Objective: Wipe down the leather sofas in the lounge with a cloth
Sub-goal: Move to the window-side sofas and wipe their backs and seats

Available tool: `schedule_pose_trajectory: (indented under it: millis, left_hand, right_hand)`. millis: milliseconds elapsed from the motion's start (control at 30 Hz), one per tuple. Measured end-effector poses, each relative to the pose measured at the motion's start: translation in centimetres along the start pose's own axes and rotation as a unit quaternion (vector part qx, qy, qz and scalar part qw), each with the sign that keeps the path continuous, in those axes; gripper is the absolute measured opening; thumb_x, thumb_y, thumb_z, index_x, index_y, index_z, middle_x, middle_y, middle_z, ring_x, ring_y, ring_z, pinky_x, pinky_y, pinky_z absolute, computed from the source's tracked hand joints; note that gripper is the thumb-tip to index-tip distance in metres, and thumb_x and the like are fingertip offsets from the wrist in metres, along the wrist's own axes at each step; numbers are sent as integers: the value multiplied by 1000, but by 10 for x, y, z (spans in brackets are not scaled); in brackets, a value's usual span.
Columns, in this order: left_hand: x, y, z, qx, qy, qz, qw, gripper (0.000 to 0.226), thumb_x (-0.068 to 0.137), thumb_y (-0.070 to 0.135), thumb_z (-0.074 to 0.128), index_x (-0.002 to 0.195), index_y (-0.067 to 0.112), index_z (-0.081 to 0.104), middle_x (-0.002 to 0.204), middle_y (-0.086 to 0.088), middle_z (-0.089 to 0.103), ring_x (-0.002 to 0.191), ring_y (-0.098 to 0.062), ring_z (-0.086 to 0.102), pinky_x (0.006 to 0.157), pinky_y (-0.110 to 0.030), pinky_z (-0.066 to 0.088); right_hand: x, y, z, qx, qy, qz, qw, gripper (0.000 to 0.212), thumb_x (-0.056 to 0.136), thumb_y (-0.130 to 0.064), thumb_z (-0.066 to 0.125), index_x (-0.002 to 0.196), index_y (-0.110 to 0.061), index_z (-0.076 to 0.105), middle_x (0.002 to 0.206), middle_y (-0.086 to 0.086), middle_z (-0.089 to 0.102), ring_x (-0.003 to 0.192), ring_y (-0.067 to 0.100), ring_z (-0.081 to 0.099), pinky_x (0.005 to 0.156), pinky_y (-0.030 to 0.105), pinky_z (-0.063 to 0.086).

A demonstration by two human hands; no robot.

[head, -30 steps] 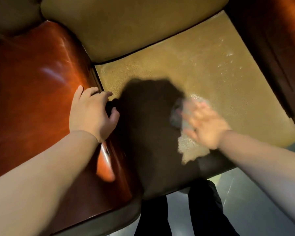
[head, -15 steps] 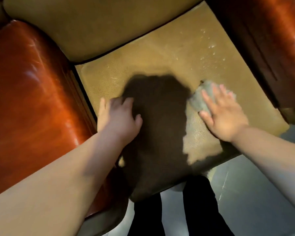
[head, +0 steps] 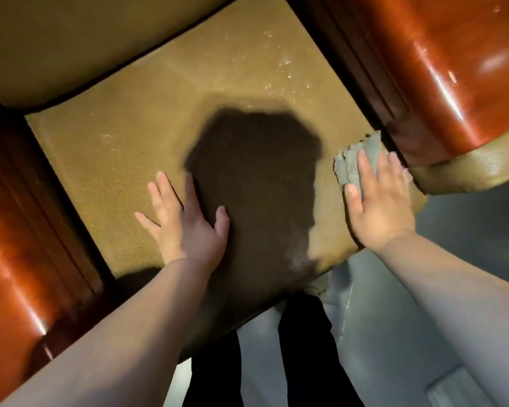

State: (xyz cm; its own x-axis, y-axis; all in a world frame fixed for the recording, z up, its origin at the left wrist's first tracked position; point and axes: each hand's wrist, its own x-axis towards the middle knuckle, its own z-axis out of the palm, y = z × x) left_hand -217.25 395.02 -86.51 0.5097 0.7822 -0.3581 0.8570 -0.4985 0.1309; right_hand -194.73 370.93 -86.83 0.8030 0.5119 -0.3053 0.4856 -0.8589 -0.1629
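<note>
A tan leather seat cushion (head: 147, 148) of the sofa fills the middle of the head view. My right hand (head: 378, 201) lies flat with fingers spread on a grey cloth (head: 353, 163), pressing it onto the cushion's right front corner, beside the right armrest. Part of the cloth is hidden under the palm. My left hand (head: 185, 221) rests flat on the cushion near its front middle, fingers apart, holding nothing. A dark shadow of my head falls between the two hands.
Glossy reddish-brown armrests stand on the left (head: 15, 245) and right (head: 453, 69). The tan backrest (head: 86, 39) is at the top. Small pale specks dot the cushion's far right (head: 282, 63). My dark trouser legs (head: 303, 356) stand on the grey floor (head: 423, 304).
My right hand has slid the cloth rightward across the cushion to its right edge. My left hand came off the left armrest onto the cushion. The view has shifted.
</note>
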Motion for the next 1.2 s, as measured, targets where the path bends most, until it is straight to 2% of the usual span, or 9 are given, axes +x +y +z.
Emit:
schedule_pose_trajectory:
  millis: [100,267,400,533,700,833,900,1067,1200]
  left_hand:
    - [-2,6,-6,-1,-15,-13,1000,85,96,56,50,167,27,14,176,-15,-8,163,-35,-10,124,-74,1]
    - [11,20,-19,11,-8,33,999,77,100,54,49,166,30,19,176,-13,-1,162,-39,-5,122,-77,4]
    - [41,37,-9,39,25,87,995,76,97,59,43,166,35,19,176,-12,4,161,-43,1,120,-80,4]
    - [38,34,0,45,64,84,993,77,96,61,36,166,32,24,176,-12,13,161,-41,9,122,-77,6]
    - [41,34,-11,48,27,94,994,80,95,66,27,167,34,19,177,-9,7,162,-38,3,124,-74,4]
    - [41,34,-5,45,46,88,994,80,92,64,33,165,32,25,176,-10,14,161,-39,7,124,-73,6]
    - [41,35,-2,37,59,84,994,80,91,61,36,164,32,30,175,-10,16,161,-40,10,125,-72,6]
    - [40,37,-13,42,17,75,996,81,96,59,50,167,36,19,177,-5,4,163,-35,1,125,-71,3]
    - [64,32,-32,19,34,87,995,80,96,60,51,166,37,20,177,-1,4,162,-36,4,126,-70,2]
  right_hand:
    - [-31,-39,17,27,9,85,996,73,102,-57,17,168,-25,11,174,19,4,160,39,-4,129,55,-3]
    - [-59,-13,19,-16,-60,-162,985,70,101,-55,31,165,-33,18,176,5,2,161,35,3,129,53,4]
    - [-18,37,3,14,45,10,999,64,104,-43,32,161,-15,37,165,23,32,152,44,27,123,62,25]
    - [-35,-27,25,38,68,83,994,76,103,-53,30,165,-11,26,168,29,19,157,47,13,127,59,10]
    - [1,-37,14,-10,-18,-182,983,76,101,-65,26,167,-29,16,175,13,8,162,31,0,129,56,14]
    - [73,-32,-2,80,21,42,996,80,99,-65,17,167,-23,11,171,14,19,157,38,19,128,52,22]
    - [72,-69,-1,128,-3,81,988,85,97,-70,15,168,-24,3,173,15,6,160,38,7,130,51,14]
    - [42,-82,2,-19,-16,-279,960,77,100,-63,36,165,-23,28,172,15,20,160,33,15,129,52,14]
    - [104,-48,-21,2,1,-163,987,74,102,-60,30,167,-24,22,171,11,24,155,34,26,127,42,19]
